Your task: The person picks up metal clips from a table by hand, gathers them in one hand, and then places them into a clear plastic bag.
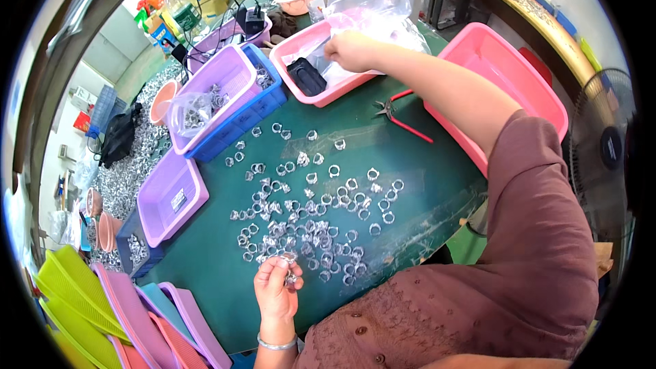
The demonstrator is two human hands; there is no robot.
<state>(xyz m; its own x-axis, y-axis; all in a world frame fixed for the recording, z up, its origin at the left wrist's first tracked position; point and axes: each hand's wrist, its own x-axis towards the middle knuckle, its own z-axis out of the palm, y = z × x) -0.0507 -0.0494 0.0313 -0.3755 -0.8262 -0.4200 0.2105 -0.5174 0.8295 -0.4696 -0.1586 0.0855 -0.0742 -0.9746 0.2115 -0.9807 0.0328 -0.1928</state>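
Silver-coloured rings [318,232] look light, stiff, kinda slippery; grab the band. Fwiw left hand [275,288] pinches some, right hand [352,52] grip can't tell.

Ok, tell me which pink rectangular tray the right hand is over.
The pink tray left of the red-handled pliers: it holds a black object and clear plastic, while the other pink tray sits right of them.

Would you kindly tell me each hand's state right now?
Left hand: closed, holding silvery rings.
Right hand: at pink tray with clear plastic; grip cannot be told.
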